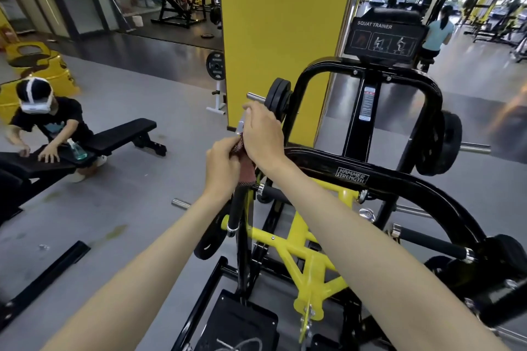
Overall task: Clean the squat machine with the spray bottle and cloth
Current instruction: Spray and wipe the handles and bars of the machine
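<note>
At the left of the frame a second person [48, 122] crouches over a black bench [119, 134], a spray bottle [76, 148] lying on its pad; at centre the left hand [221, 164] pinches the reddish cloth [245, 164] against the upright black handle [238, 208] of the squat machine [368, 177]; just right of it the right hand [263, 134] closes around the cloth's upper part; the machine's black-and-yellow frame fills the lower right.
</note>
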Demonstrator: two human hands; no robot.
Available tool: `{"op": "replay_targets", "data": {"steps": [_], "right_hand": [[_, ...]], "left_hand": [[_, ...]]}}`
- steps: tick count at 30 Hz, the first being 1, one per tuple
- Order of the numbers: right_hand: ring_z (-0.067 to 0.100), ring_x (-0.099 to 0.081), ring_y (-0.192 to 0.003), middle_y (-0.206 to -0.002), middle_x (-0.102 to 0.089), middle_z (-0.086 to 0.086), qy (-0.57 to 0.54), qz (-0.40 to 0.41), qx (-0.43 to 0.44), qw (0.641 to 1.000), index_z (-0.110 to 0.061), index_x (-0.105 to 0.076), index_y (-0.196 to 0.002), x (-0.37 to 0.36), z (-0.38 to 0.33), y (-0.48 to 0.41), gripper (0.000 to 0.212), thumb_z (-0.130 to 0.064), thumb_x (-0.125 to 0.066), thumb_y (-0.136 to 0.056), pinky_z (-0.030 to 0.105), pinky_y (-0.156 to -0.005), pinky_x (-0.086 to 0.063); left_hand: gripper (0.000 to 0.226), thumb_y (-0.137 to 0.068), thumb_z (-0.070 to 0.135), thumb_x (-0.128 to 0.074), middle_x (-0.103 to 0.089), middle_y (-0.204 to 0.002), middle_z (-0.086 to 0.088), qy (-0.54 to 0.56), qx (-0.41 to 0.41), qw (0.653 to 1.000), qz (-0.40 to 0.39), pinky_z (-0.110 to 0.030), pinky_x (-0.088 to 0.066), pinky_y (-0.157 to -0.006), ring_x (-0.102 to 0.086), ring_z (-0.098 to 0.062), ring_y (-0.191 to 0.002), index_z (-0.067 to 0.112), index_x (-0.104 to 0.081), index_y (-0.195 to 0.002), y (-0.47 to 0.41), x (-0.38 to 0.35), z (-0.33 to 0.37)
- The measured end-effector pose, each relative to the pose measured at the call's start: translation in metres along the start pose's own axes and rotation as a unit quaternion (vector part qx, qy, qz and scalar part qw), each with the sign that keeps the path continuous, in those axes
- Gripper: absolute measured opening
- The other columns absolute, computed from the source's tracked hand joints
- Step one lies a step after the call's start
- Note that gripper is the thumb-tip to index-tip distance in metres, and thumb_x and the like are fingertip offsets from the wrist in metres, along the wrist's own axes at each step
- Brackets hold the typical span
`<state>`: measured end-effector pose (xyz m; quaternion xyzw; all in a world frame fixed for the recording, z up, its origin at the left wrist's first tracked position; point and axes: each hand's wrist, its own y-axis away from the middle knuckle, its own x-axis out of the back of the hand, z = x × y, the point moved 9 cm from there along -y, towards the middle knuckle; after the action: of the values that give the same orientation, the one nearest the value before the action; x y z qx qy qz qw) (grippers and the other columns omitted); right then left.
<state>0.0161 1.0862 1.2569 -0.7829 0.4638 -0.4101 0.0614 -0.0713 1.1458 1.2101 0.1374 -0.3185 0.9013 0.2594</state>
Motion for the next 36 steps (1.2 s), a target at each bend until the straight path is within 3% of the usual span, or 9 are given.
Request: {"op": "replay_targets", "data": {"steps": [6,9,12,16,20,25,28,30,36], "right_hand": [[0.022,-0.058,-0.093,-0.112,-0.063,0.007,-0.063,0.032,0.035,0.997,-0.017,-0.045,-0.138,0.000,0.001,-0.002,0.047,-0.004,-0.032,-0.095,0.043,-0.074,-0.050],[0.003,-0.050,-0.072,-0.105,-0.061,0.002,-0.112,0.070,0.032,0.991,-0.018,-0.047,-0.138,0.003,0.003,0.002,0.047,-0.004,-0.032,-0.095,0.036,-0.066,-0.048],[0.006,-0.041,-0.058,-0.093,-0.062,0.004,-0.136,0.096,0.026,0.986,-0.017,-0.050,-0.136,0.004,0.006,0.005,0.045,-0.009,-0.032,-0.096,0.043,-0.058,-0.045],[0.020,-0.053,-0.065,-0.086,-0.063,0.009,-0.118,0.108,0.015,0.987,-0.015,-0.053,-0.134,0.003,0.008,0.005,0.043,-0.008,-0.034,-0.096,0.050,-0.067,-0.050],[0.025,-0.059,-0.075,-0.085,-0.061,0.008,-0.100,0.102,0.014,0.990,-0.012,-0.055,-0.132,0.002,0.009,0.002,0.042,-0.007,-0.033,-0.097,0.050,-0.069,-0.051],[0.022,-0.060,-0.071,-0.079,-0.056,-0.008,-0.108,0.096,0.007,0.990,-0.007,-0.058,-0.128,0.001,0.011,0.003,0.039,-0.007,-0.034,-0.098,0.045,-0.070,-0.052],[0.018,-0.061,-0.069,-0.078,-0.052,-0.023,-0.098,0.094,0.007,0.991,-0.005,-0.060,-0.124,0.000,0.011,0.003,0.038,-0.009,-0.034,-0.097,0.043,-0.070,-0.053],[0.022,-0.060,-0.068,-0.075,-0.053,-0.022,-0.096,0.093,0.005,0.991,-0.006,-0.061,-0.123,0.000,0.011,0.002,0.038,-0.008,-0.034,-0.096,0.045,-0.068,-0.052],[0.028,-0.059,-0.068,-0.070,-0.056,-0.011,-0.093,0.084,-0.005,0.992,-0.006,-0.063,-0.118,-0.001,0.013,0.003,0.036,-0.007,-0.035,-0.096,0.049,-0.067,-0.051]], "left_hand": [[0.024,-0.068,-0.018,-0.042,-0.060,-0.072,-0.018,-0.062,0.027,0.995,-0.069,-0.037,-0.031,-0.061,-0.046,-0.031,-0.071,-0.002,-0.059,-0.074,0.013,-0.027,-0.060],[0.020,-0.071,-0.017,-0.042,-0.058,-0.070,-0.019,-0.084,0.069,0.988,-0.112,-0.036,-0.030,-0.058,-0.045,-0.031,-0.069,-0.003,-0.056,-0.072,0.032,-0.042,-0.095],[0.024,-0.075,-0.015,-0.043,-0.057,-0.068,-0.017,-0.091,0.097,0.979,-0.152,-0.034,-0.033,-0.056,-0.047,-0.031,-0.065,0.004,-0.057,-0.069,0.042,-0.055,-0.123],[0.029,-0.077,-0.012,-0.040,-0.062,-0.072,-0.014,-0.113,0.105,0.966,-0.206,-0.030,-0.038,-0.055,-0.051,-0.028,-0.065,0.003,-0.064,-0.078,0.050,-0.071,-0.154],[0.029,-0.081,-0.015,-0.038,-0.065,-0.072,-0.022,-0.104,0.128,0.953,-0.254,-0.007,-0.034,-0.039,-0.048,-0.014,-0.048,-0.003,-0.065,-0.084,0.065,-0.081,-0.175],[0.029,-0.088,-0.007,-0.042,-0.064,-0.070,-0.012,-0.131,0.148,0.928,-0.314,-0.008,-0.032,-0.036,-0.050,-0.011,-0.048,0.012,-0.063,-0.088,0.074,-0.095,-0.205],[0.022,-0.090,0.000,-0.045,-0.066,-0.077,-0.010,-0.165,0.163,0.907,-0.352,-0.022,-0.043,-0.048,-0.054,-0.019,-0.055,0.011,-0.065,-0.090,0.080,-0.098,-0.224],[0.017,-0.090,0.003,-0.047,-0.064,-0.080,-0.009,-0.189,0.177,0.893,-0.368,-0.029,-0.042,-0.061,-0.053,-0.024,-0.066,0.009,-0.063,-0.089,0.081,-0.100,-0.234],[0.012,-0.093,0.013,-0.046,-0.060,-0.093,-0.013,-0.215,0.264,0.877,-0.339,-0.036,-0.043,-0.072,-0.059,-0.038,-0.091,0.009,-0.057,-0.093,0.090,-0.097,-0.249]]}}
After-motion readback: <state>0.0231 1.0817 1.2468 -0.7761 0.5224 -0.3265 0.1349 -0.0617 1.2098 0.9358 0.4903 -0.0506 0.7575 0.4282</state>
